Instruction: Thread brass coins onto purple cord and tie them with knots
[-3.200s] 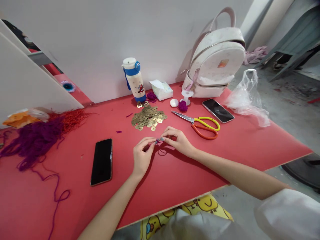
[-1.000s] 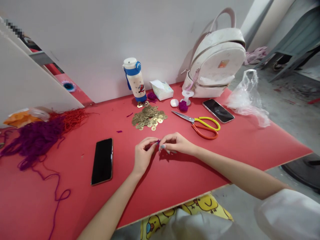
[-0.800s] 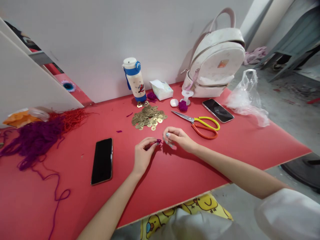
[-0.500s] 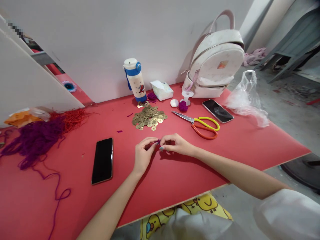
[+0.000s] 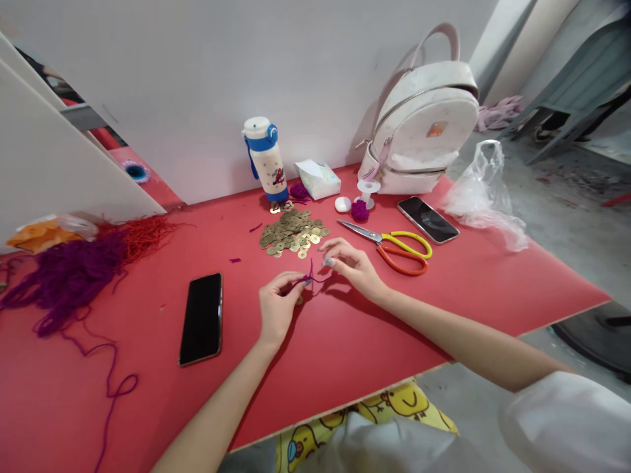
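Nearest, a yellow chick-print cloth (image 5: 417, 402) shows below the edge of the red tabletop (image 5: 365, 348). Above it, the left hand (image 5: 277, 307) pinches a thin purple cord (image 5: 306, 278) between thumb and forefinger, with what looks like a brass coin (image 5: 299, 300) just under the thumb. The right hand (image 5: 359, 270) is beside it, thumb and forefinger apart, the others curled; whether it touches the cord's end I cannot tell. The cord seems partly knotted, gathered at the left fingertips with ends sticking out loose, so the tying looks unfinished. To the left lies a black smartphone (image 5: 201, 320); to the right, scissors with yellow and orange handles (image 5: 374, 234). Beyond the hands, a heap of holed coins (image 5: 290, 231) appears largely unstrung, though a couple by the bottle (image 5: 267, 161) seem to carry cord already. Tangled purple yarn (image 5: 81, 276) and red strands (image 5: 140, 236) spread at far left. Along the back are a tissue pack (image 5: 320, 182), a white spool (image 5: 369, 186), a second phone (image 5: 428, 219), a plastic bag (image 5: 486, 194) and a white backpack (image 5: 424, 128) against a pale wall (image 5: 187, 85); farther right, a grey-green chair (image 5: 576, 98) stands on a stained floor (image 5: 562, 167).
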`<action>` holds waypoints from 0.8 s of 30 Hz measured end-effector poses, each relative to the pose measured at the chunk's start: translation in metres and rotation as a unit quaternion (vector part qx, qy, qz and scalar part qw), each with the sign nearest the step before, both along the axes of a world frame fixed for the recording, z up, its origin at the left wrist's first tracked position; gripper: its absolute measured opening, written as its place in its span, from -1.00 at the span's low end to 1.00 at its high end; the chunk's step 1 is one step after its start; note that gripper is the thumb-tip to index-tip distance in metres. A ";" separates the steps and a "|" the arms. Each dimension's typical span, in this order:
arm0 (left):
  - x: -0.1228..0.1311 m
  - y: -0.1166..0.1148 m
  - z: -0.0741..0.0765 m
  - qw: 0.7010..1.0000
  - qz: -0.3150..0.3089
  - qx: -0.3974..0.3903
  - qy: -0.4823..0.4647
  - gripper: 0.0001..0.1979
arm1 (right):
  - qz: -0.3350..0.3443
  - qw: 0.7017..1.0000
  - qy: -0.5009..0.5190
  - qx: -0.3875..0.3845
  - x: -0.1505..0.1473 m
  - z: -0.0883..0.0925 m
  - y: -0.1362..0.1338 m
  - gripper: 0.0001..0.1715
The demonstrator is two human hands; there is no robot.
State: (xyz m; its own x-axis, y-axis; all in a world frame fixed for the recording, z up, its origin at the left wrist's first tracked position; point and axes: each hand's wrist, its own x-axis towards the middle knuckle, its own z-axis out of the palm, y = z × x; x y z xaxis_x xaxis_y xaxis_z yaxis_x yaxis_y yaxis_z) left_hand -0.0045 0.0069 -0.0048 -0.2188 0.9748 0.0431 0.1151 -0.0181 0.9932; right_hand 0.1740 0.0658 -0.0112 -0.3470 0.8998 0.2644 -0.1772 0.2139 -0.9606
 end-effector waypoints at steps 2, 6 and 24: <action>0.001 0.000 0.000 1.000 0.002 -0.003 -0.019 -0.91 | -0.010 0.993 -0.088 0.072 -0.001 -0.003 -0.002 -0.83; 0.001 0.000 -0.002 0.999 -0.002 -0.006 -0.032 -0.91 | 0.018 0.976 -0.177 0.125 -0.004 -0.010 -0.005 -0.91; 0.010 -0.013 0.013 0.995 -0.086 0.048 -0.013 -0.91 | 0.078 0.941 -0.244 0.221 -0.005 -0.013 -0.005 -0.89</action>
